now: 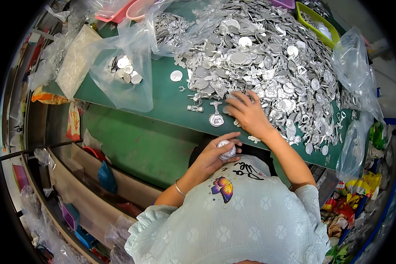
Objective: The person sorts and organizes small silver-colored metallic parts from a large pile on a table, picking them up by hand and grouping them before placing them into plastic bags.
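Observation:
My left hand (210,155), over my lap just off the table's near edge, is closed around a round silver-coloured metal medallion (227,150); whether others lie under it is hidden. On the near edge of a large heap of silver-coloured metal pieces (268,66), my right hand (250,115) reaches with fingers bent and a little apart. Its fingertips touch the pieces, and I see nothing clearly gripped. Left of that hand lies a silver piece with a round end and a short stem (216,115). Farther left are a small coiled piece (195,108) and a round disc (176,76).
A clear plastic bag (138,94) with several discs lies on the green table (167,103) at left. A yellow-green basket (314,28) stands at the far right. Clear bags (356,66) hang over the right edge. Wooden shelving (86,176) runs along the lower left.

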Demonstrator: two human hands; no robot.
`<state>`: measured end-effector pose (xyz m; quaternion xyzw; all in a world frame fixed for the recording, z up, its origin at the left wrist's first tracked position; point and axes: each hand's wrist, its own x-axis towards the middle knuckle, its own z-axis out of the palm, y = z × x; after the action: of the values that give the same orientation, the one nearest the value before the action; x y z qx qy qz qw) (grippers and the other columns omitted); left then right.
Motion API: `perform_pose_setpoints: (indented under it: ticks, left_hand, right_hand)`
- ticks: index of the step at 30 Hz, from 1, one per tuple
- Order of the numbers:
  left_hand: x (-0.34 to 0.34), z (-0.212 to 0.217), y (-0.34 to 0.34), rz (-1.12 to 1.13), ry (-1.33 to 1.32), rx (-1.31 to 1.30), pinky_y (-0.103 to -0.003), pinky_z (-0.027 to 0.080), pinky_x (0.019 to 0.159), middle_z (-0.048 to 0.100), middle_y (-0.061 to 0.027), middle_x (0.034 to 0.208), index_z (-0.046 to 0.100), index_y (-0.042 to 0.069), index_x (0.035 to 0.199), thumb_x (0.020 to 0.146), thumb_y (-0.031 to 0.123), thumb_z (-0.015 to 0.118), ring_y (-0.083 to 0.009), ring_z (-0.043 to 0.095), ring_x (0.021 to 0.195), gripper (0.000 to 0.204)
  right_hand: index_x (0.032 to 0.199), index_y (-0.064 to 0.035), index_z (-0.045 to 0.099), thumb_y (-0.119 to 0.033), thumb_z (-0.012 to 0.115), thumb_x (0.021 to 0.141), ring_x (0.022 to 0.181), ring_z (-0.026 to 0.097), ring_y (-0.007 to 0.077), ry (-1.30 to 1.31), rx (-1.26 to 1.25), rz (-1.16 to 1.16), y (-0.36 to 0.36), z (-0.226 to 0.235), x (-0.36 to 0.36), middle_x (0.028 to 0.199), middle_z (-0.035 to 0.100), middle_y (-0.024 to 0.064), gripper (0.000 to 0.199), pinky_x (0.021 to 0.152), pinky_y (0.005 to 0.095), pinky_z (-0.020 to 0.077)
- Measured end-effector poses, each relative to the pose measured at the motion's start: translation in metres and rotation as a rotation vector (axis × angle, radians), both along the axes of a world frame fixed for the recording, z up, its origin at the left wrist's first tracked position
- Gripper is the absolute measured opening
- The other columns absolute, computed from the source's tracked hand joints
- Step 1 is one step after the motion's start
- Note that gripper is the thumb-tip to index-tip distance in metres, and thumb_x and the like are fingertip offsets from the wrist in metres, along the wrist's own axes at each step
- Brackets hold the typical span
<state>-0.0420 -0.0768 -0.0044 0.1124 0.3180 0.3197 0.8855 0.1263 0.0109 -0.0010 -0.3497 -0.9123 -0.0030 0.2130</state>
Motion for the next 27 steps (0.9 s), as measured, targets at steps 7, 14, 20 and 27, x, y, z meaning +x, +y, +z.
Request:
perform_pose_setpoints:
  ticks: [7,14,20,27]
  left_hand:
    - [-0.006,-0.002,0.008,0.112,-0.143,-0.245,-0.045,0.049,0.081,0.058,-0.0123,0.102,0.049,0.006,0.119,0.09,0.05,0.038,-0.0273,0.058,0.096,0.053]
    - [-0.016,-0.024,-0.008,-0.044,-0.142,-0.196,-0.039,0.054,0.066,0.06,-0.0112,0.086,0.055,0.0,0.106,0.091,0.039,0.043,-0.0252,0.062,0.079,0.044]
    - [-0.021,-0.019,-0.008,0.002,-0.079,-0.084,-0.037,0.052,0.069,0.059,-0.0113,0.088,0.053,0.0,0.11,0.093,0.037,0.041,-0.0237,0.061,0.079,0.043]
    - [-0.015,0.009,0.014,0.263,-0.108,-0.25,-0.04,0.048,0.08,0.059,-0.008,0.102,0.05,0.004,0.117,0.092,0.047,0.037,-0.0196,0.058,0.092,0.051]
  right_hand:
    - [0.084,-0.0047,0.061,-0.01,0.064,0.071,0.094,0.051,0.0254,0.377,-0.603,0.186,-0.026,0.036,-0.004,0.092,0.057,0.0062,0.015,0.086,0.0385,0.0341]
    - [0.093,-0.0051,0.058,-0.017,0.063,0.072,0.101,0.048,0.0246,0.037,-0.188,0.148,-0.009,0.006,-0.032,0.101,0.055,0.0065,0.024,0.09,0.0409,0.0343]
    - [0.089,-0.0029,0.056,-0.011,0.059,0.071,0.102,0.049,0.0237,0.079,-0.028,0.146,-0.001,-0.005,-0.024,0.099,0.055,0.0084,0.021,0.087,0.0423,0.0355]
    - [0.079,-0.0053,0.057,-0.009,0.061,0.072,0.091,0.053,0.0241,0.307,-0.022,0.163,-0.021,0.017,-0.024,0.087,0.056,0.0053,0.009,0.081,0.0401,0.0379]
